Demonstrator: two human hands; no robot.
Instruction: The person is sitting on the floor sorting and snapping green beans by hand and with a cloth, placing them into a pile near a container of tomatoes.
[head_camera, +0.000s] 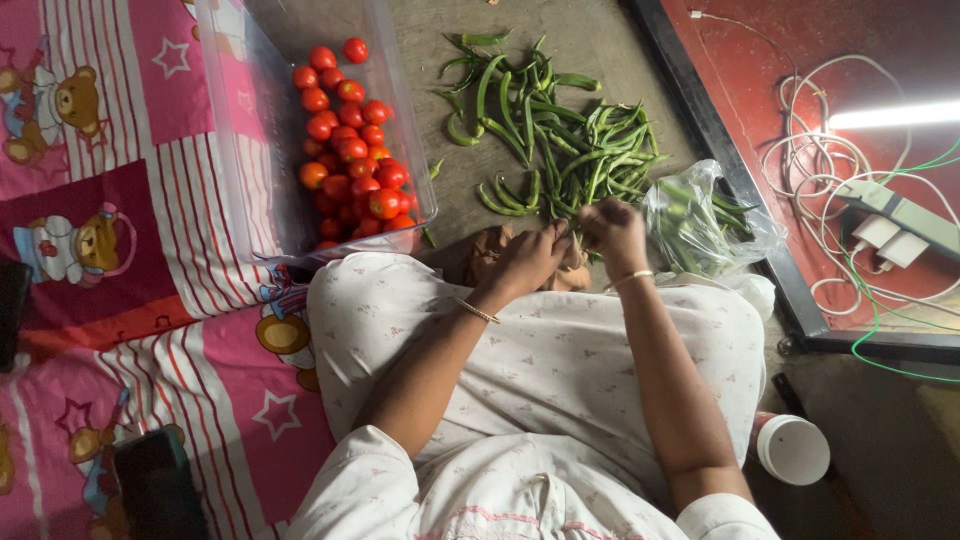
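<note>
A heap of green chillies (560, 140) lies on the grey floor ahead of my knees. My left hand (530, 257) and my right hand (612, 232) meet at the near edge of the heap, fingers pinched together on one green chilli (572, 228). Both wrists wear thin gold bangles. A clear plastic bag (700, 225) with more green chillies sits just right of my right hand. A clear plastic box (262, 150) with many red tomatoes (352, 140) stands to the left of the heap.
A pink blanket with bear prints (120, 250) covers the left side, with a dark phone (155, 485) on it. White cables, a power strip (890, 215) and a lit tube light lie on the red floor at right. A white cup (793, 448) stands near my right elbow.
</note>
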